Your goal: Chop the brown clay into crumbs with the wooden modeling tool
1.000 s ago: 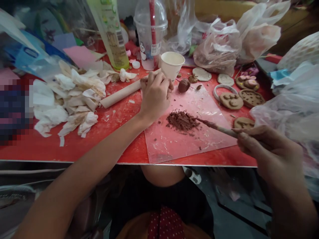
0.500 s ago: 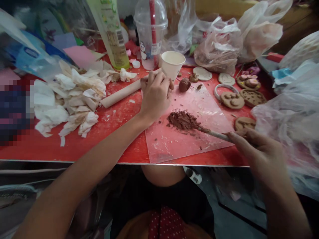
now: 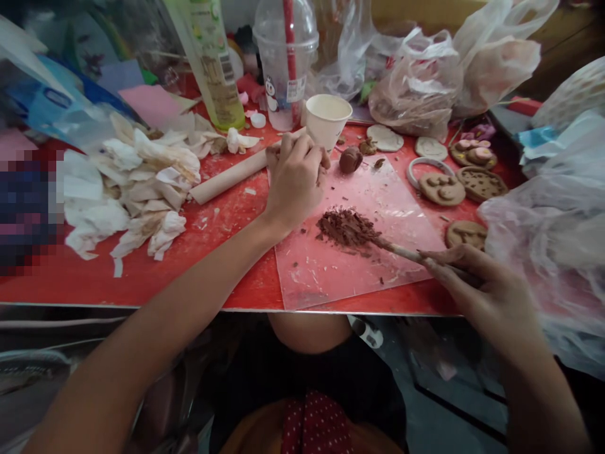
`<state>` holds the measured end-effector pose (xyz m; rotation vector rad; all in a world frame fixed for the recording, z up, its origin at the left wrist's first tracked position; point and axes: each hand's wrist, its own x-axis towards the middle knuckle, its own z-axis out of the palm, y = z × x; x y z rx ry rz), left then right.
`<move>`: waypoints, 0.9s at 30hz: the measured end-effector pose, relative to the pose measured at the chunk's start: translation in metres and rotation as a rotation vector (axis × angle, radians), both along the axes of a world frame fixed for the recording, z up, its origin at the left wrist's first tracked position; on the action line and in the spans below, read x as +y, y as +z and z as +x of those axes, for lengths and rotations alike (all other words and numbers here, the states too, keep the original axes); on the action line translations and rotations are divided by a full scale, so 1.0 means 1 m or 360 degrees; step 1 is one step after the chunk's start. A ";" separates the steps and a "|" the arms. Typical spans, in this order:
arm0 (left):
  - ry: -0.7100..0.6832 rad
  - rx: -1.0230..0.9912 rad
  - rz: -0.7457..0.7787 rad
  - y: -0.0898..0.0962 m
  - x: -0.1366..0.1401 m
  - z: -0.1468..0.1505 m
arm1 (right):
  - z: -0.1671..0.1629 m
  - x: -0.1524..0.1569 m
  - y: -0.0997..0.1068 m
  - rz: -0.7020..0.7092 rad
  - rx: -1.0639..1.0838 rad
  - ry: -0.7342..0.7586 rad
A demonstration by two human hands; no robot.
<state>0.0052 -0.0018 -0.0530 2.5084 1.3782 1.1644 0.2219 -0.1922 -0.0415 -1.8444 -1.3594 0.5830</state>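
1. Right hand (image 3: 494, 299), pinching the stick (image 3: 404, 253), has moved closer to the brown crumbs (image 3: 346, 227) on the plastic sheet (image 3: 326, 277).
2. Stick tip meets their right edge: likely working position.
3. Left hand (image 3: 297, 180) curled, unmoved; grip unclear.

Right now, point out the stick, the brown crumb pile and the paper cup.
Stick (image 3: 401, 251): head view, middle of its visible shaft.
Brown crumb pile (image 3: 346, 227): head view, middle of the heap.
Paper cup (image 3: 328, 129): head view, outer wall.

One head camera, looking forward and down from above the lap (image 3: 359, 384). Close in: left hand (image 3: 295, 183) near frame center, right hand (image 3: 496, 299) lower right, tabletop (image 3: 255, 287) across the middle, plastic bags (image 3: 416, 88) toward the back.
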 end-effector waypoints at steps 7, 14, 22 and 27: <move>0.0049 0.0025 0.0098 -0.002 0.002 0.001 | -0.012 0.006 0.008 0.0330 0.0072 0.0046; 0.0016 -0.0034 0.0089 -0.004 0.003 0.000 | -0.028 0.018 0.004 0.0130 -0.0079 0.0192; 0.0018 -0.0010 0.0079 -0.003 0.002 0.001 | -0.005 -0.010 0.014 0.0139 -0.0031 -0.0139; -0.0005 -0.0033 0.0048 -0.002 0.000 0.000 | -0.026 0.008 0.006 0.0232 0.0036 0.0142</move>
